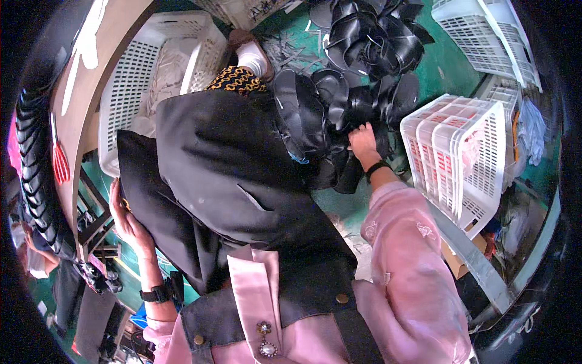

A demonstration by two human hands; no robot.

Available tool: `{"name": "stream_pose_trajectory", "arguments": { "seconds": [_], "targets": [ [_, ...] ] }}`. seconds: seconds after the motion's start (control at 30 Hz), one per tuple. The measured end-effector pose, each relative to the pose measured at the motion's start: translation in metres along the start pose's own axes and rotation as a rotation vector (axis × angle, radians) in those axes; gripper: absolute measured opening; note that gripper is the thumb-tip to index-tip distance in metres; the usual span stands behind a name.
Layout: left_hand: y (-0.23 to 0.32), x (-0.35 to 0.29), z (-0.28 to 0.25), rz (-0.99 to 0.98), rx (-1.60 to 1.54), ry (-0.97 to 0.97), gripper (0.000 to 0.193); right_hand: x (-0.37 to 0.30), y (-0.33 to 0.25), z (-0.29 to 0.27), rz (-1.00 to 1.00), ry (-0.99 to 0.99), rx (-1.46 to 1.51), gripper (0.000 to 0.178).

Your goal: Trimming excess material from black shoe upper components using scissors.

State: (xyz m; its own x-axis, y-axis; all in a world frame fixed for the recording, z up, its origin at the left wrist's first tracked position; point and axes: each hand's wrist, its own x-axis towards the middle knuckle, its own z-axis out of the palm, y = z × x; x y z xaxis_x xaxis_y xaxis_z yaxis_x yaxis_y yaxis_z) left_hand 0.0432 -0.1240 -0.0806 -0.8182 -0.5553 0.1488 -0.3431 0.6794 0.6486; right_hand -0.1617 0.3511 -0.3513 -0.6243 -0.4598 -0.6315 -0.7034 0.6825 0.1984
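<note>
A heap of glossy black shoe uppers [301,112] lies on the green floor in front of me, to the right of my knees. My right hand [364,144] reaches down into the heap, its fingers curled on one black upper; the fingertips are partly lost among the dark pieces. Beside my left thigh, my left hand [128,225] has its fingers stretched out along the edge of my black apron [212,158], holding nothing that shows. Farther off, more black uppers [376,42] are bunched together, with small white bits among them.
A white perforated basket [109,115] with pale contents stands at the left, beside a bench [76,115] bearing a red tool [60,161]. White baskets [451,130] stand at the right, near a metal bar [476,267]. Dark scraps [297,51] litter the floor beyond my foot.
</note>
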Motion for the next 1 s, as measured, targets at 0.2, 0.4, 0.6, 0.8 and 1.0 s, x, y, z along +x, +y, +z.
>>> {"name": "stream_pose_trajectory", "arguments": {
  "seconds": [0.2,0.4,0.6,0.8,1.0],
  "targets": [
    [-0.009,-0.015,-0.015,0.022,0.12,0.027,0.053,-0.029,0.059,-0.021,-0.095,0.119,0.586,0.036],
    [0.002,-0.016,-0.034,0.048,0.206,0.103,0.048,-0.073,0.128,-0.191,-0.106,0.313,0.868,0.037],
    [0.087,0.017,-0.008,0.517,0.124,0.036,0.039,-0.137,0.121,-0.305,-0.191,0.663,1.058,0.022],
    [0.136,0.031,0.022,0.131,-0.631,-0.189,0.034,-0.162,0.111,-0.405,-0.277,1.06,1.133,0.03],
    [0.16,0.024,-0.001,-0.068,-1.046,-0.157,0.042,-0.187,0.093,-0.479,-0.628,1.058,1.075,0.034]
  ]
}}
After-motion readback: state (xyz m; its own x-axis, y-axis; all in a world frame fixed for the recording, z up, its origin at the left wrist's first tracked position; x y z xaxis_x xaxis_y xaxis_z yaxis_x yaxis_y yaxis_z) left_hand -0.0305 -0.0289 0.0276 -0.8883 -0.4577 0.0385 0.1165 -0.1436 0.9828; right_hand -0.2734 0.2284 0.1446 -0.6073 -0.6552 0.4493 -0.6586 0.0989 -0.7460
